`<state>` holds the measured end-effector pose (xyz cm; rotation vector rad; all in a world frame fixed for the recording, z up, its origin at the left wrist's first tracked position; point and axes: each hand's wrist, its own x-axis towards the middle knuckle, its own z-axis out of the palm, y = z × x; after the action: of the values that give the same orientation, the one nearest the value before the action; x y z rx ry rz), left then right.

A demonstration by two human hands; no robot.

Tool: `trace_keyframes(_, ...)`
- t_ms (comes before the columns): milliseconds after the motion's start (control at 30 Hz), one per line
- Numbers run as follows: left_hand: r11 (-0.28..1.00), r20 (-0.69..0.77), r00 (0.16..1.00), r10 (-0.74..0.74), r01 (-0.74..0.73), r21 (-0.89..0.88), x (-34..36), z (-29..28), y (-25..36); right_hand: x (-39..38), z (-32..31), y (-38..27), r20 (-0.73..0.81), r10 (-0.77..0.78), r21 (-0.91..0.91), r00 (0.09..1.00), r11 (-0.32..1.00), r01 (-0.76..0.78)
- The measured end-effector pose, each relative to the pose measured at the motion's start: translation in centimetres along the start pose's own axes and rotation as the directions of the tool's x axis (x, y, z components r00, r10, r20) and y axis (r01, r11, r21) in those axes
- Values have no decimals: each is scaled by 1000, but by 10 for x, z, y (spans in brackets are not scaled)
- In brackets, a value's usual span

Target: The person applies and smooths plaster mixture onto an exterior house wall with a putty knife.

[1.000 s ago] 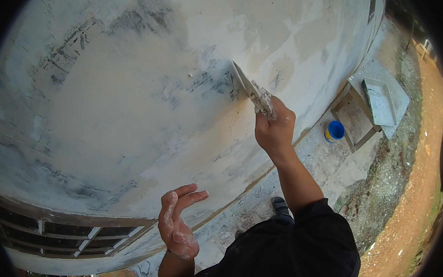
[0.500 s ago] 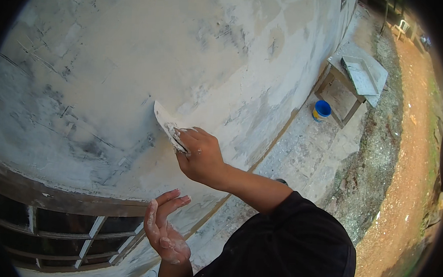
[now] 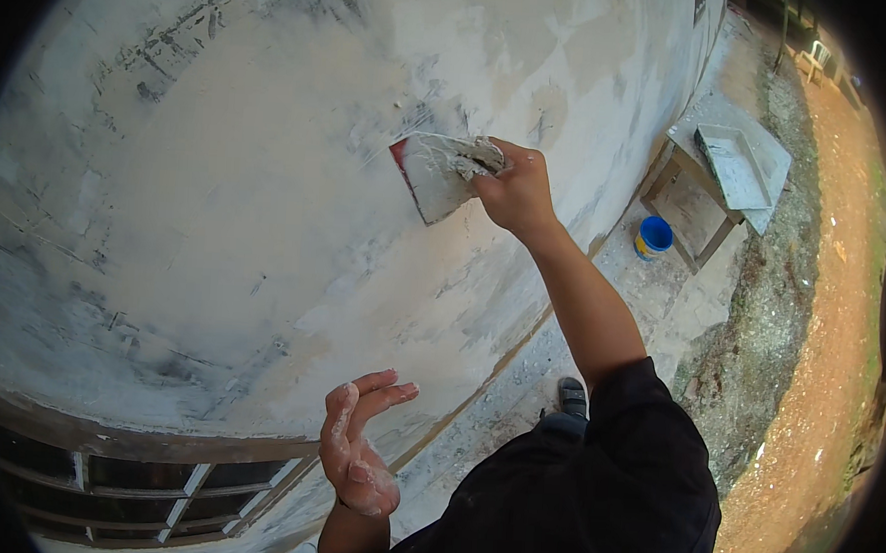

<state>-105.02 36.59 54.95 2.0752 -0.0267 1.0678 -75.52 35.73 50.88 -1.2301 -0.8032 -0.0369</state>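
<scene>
My right hand [image 3: 520,187] grips a wide putty knife [image 3: 434,181] smeared with white filler, its broad blade toward the wall and a dark red strip along the far edge. Whether the blade touches the surface I cannot tell. Around it the wall [image 3: 237,196] is coated in patchy white and beige, with dark scuffs and scratches. Lower down, my left hand [image 3: 362,448] is raised near the wall with nothing in it. Its fingers are apart, slightly bent and dusted with white.
At lower left is a window [image 3: 137,476] with pale bars. On the right, a wooden table [image 3: 770,163] bears a shallow tray [image 3: 737,164]. Beside its legs stands a blue bucket [image 3: 653,237] with a yellow band. My shod foot [image 3: 572,396] is on the pavement. A white chair [image 3: 816,58] stands farther off.
My right hand has moved up and to the right along the wall with the putty knife, whose blade now faces me more broadly. My left hand shifts slightly right, still raised.
</scene>
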Motion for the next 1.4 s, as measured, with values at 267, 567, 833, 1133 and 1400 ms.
trace_keyframes(267,999,31,999,-44,45,-31,40,46,-20,37,-69,22,-158,68,-272,985,956,-109)
trace_keyframes(567,985,-16,985,-174,174,1,-11,14,-15,-56,-31,5,-304,-114,-252,946,967,36)
trace_keyframes(833,974,-87,971,-222,226,31,-87,-55,17,-164,151,2,-205,-293,-509,934,847,154)
trace_keyframes(1133,976,-96,971,-217,216,-23,-107,-76,34,-211,179,-45,-59,-132,-363,989,926,102)
trace_keyframes(1400,990,-17,990,-141,141,-2,-68,-38,17,-144,78,-6,271,117,1,955,993,-122)
